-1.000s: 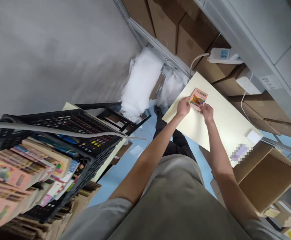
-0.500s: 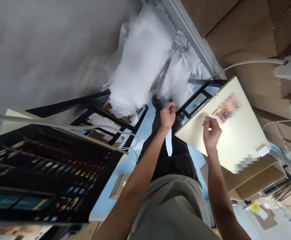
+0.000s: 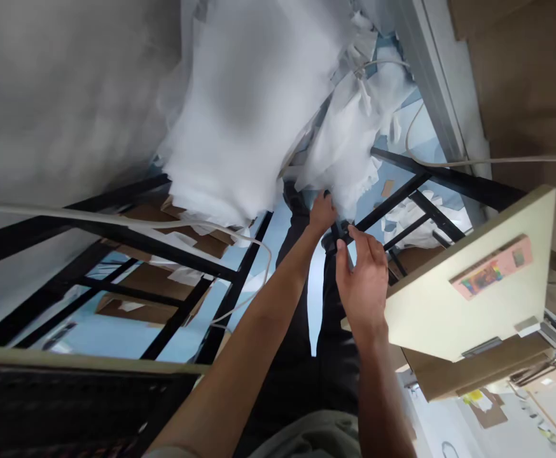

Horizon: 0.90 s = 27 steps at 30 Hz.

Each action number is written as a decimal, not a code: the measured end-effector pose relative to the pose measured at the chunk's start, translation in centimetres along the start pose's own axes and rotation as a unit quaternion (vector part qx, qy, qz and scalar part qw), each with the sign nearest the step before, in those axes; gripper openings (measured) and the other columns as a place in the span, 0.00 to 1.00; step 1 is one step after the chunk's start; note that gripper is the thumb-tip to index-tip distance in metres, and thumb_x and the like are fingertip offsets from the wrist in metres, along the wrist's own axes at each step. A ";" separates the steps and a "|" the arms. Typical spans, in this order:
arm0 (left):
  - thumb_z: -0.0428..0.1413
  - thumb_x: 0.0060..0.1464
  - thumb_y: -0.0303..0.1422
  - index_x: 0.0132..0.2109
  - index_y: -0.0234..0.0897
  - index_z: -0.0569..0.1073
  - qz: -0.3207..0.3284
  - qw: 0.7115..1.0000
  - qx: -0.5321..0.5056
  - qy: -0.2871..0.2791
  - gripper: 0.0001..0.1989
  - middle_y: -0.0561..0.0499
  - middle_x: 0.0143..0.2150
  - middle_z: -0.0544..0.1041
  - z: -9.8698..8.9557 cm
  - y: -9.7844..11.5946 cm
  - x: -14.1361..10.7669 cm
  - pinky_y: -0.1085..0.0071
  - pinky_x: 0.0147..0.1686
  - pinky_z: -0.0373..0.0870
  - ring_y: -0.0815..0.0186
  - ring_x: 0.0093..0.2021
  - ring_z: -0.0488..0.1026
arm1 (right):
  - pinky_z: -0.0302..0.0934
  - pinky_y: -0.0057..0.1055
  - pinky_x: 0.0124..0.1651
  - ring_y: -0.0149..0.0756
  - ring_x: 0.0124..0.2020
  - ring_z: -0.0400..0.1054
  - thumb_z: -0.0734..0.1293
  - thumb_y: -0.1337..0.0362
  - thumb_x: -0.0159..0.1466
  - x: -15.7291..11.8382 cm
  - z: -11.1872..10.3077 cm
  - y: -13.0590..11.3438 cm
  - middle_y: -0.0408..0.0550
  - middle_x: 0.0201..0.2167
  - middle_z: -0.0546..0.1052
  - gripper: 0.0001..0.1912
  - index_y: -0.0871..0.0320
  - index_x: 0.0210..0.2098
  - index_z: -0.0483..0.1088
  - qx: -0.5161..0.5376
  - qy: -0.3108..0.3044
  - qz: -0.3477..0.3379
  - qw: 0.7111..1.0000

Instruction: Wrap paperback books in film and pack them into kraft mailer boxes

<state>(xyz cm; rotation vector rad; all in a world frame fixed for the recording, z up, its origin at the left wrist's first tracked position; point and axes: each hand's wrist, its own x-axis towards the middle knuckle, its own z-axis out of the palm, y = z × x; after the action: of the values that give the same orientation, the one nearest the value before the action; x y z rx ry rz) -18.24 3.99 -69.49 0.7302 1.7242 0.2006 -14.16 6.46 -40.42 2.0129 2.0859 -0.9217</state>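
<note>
My left hand [image 3: 322,213] reaches forward with its fingers curled, beside the lower edge of a hanging bunch of white sheets [image 3: 349,146]. Its fingertips are hidden, so I cannot tell what they hold. Closer to me, my right hand [image 3: 364,270] is open, thumb and fingers apart, with nothing seen between them. It lies near a black metal frame [image 3: 392,200] and left of a cream board [image 3: 469,312] bearing a pink printed card [image 3: 492,267]. A larger stack of white sheets [image 3: 254,121] hangs ahead to the left, blurred.
A black frame [image 3: 149,248] stands at left, with cardboard [image 3: 144,286] behind its bars. A white cable [image 3: 163,222] crosses the left side. A dark panel [image 3: 58,407] lies at lower left. At right are a grey metal post [image 3: 443,83], brown cardboard [image 3: 521,83] and an open carton [image 3: 473,369].
My view has tipped forward and moved closer to the white sheets. My right hand has left the space over the cream board, moved in beside my left hand and spread its fingers.
</note>
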 end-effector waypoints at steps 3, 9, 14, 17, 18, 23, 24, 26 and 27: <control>0.59 0.63 0.20 0.68 0.35 0.78 0.026 0.999 0.037 -0.027 0.27 0.36 0.87 0.56 2.3 -0.7 3.4 0.43 0.79 0.63 0.40 0.84 0.59 | 0.72 0.61 0.68 0.59 0.65 0.77 0.63 0.54 0.82 1.0 0.4 -0.3 0.61 0.62 0.82 0.23 0.51 0.72 0.74 0.010 -0.037 0.013 0.999; 0.59 0.61 0.21 0.70 0.35 0.77 0.059 0.977 0.172 -0.113 0.31 0.38 0.90 0.47 4.5 -3.2 9.5 0.36 0.80 0.57 0.36 0.88 0.48 | 0.74 0.67 0.67 0.63 0.68 0.75 0.66 0.54 0.81 1.5 1.7 -0.1 0.62 0.66 0.80 0.28 0.47 0.78 0.67 0.020 -0.028 -0.014 0.999; 0.51 0.64 0.18 0.72 0.32 0.74 0.096 0.974 0.173 -0.109 0.32 0.35 0.85 0.60 5.2 -3.9 11.4 0.44 0.79 0.62 0.44 0.84 0.58 | 0.76 0.66 0.65 0.60 0.66 0.76 0.65 0.55 0.81 1.7 3.4 -0.7 0.60 0.65 0.81 0.28 0.45 0.79 0.66 0.023 -0.037 -0.016 0.999; 0.47 0.69 0.19 0.69 0.29 0.76 0.092 0.988 0.115 -0.043 0.26 0.33 0.80 0.70 5.1 -3.4 10.0 0.49 0.79 0.63 0.49 0.79 0.66 | 0.74 0.65 0.67 0.59 0.65 0.77 0.64 0.55 0.82 1.9 3.7 -0.9 0.60 0.64 0.82 0.25 0.47 0.76 0.69 0.029 -0.057 -0.009 0.998; 0.47 0.71 0.21 0.68 0.29 0.76 0.085 0.993 0.085 -0.008 0.24 0.33 0.78 0.72 4.8 -3.2 9.2 0.52 0.79 0.62 0.51 0.78 0.68 | 0.74 0.65 0.68 0.59 0.65 0.77 0.63 0.55 0.83 2.0 3.7 -0.8 0.60 0.63 0.82 0.24 0.48 0.75 0.70 0.033 -0.061 -0.006 0.998; 0.52 0.74 0.25 0.58 0.34 0.80 -0.023 0.987 -0.064 0.147 0.14 0.36 0.65 0.82 0.8 -2.3 3.6 0.56 0.77 0.64 0.54 0.71 0.75 | 0.74 0.62 0.67 0.59 0.62 0.79 0.61 0.54 0.83 2.0 3.4 -0.4 0.62 0.61 0.84 0.23 0.53 0.70 0.75 0.039 -0.064 0.005 0.997; 0.53 0.74 0.26 0.56 0.34 0.80 -0.028 0.984 -0.080 0.160 0.12 0.37 0.62 0.84 -0.4 -2.2 2.4 0.55 0.76 0.66 0.53 0.69 0.76 | 0.74 0.61 0.66 0.59 0.62 0.79 0.61 0.54 0.83 1.8 3.3 -0.4 0.63 0.60 0.84 0.23 0.53 0.70 0.76 0.037 -0.063 0.003 0.997; 0.55 0.76 0.30 0.54 0.35 0.80 -0.003 0.982 -0.095 0.164 0.09 0.39 0.57 0.86 -2.8 -1.7 0.0 0.56 0.74 0.68 0.54 0.66 0.78 | 0.75 0.59 0.65 0.58 0.61 0.80 0.61 0.55 0.83 1.1 3.3 -0.5 0.63 0.60 0.84 0.22 0.54 0.69 0.76 0.035 -0.064 -0.006 0.997; 0.56 0.77 0.32 0.53 0.35 0.80 0.024 0.982 -0.099 0.158 0.09 0.41 0.55 0.86 -4.0 -1.4 -1.2 0.58 0.73 0.69 0.54 0.65 0.78 | 0.75 0.58 0.65 0.58 0.61 0.80 0.61 0.55 0.83 0.7 3.3 -0.5 0.63 0.59 0.84 0.22 0.54 0.69 0.76 0.035 -0.065 -0.012 0.997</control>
<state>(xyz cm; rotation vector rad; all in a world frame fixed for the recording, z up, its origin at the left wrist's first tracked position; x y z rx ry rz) -22.29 3.15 -68.10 0.6160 1.9516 0.5387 -15.85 5.47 -43.24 1.9057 2.0409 -1.1132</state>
